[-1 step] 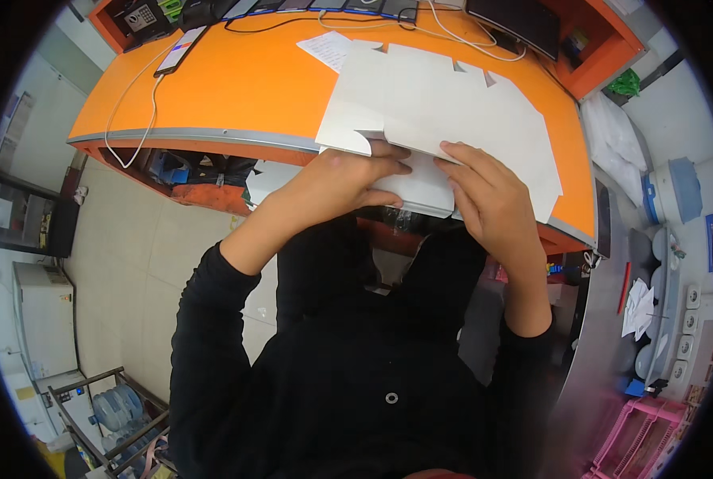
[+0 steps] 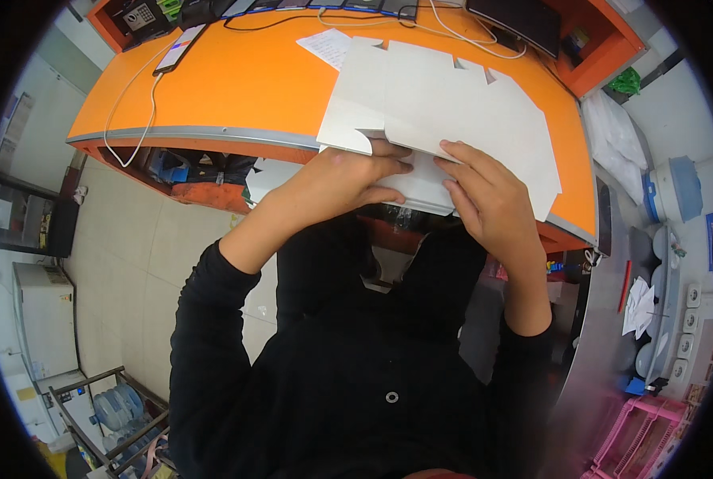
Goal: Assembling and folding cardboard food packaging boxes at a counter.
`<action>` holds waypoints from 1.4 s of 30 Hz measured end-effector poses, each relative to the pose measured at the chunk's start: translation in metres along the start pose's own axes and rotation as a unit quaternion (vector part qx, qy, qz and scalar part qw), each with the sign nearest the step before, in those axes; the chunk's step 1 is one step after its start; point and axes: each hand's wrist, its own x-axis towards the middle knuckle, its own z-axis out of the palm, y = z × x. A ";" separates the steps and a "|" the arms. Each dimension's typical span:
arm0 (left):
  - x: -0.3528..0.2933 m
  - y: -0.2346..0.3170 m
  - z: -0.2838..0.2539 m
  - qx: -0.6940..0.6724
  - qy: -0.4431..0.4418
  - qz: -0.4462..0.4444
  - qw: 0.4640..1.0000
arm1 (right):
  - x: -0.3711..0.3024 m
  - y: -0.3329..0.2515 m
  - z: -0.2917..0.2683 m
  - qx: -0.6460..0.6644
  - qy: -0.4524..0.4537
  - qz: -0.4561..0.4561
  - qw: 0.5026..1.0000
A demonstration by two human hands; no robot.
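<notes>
The fingers of the left hand and its thumb stand apart across a narrow folded panel at the near side of the white card sheet; the right hand rests slightly spread fingertips along the same fold, its thumb hidden. Whether either grip is clamped, I cannot tell. Uneven pressure between the hands could skew the crease — or buckle the panel, which juts past the front edge of the orange desk with no visible support. The curved tab beside the left hand could bend if the wrist leans on it. Farther off, the handwritten paper seems a lesser risk: pushing the card away might shift it.
</notes>
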 end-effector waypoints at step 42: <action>-0.006 -0.007 -0.003 -0.016 0.026 -0.020 0.999 | 0.007 -0.001 -0.006 -0.022 -0.024 -0.024 0.999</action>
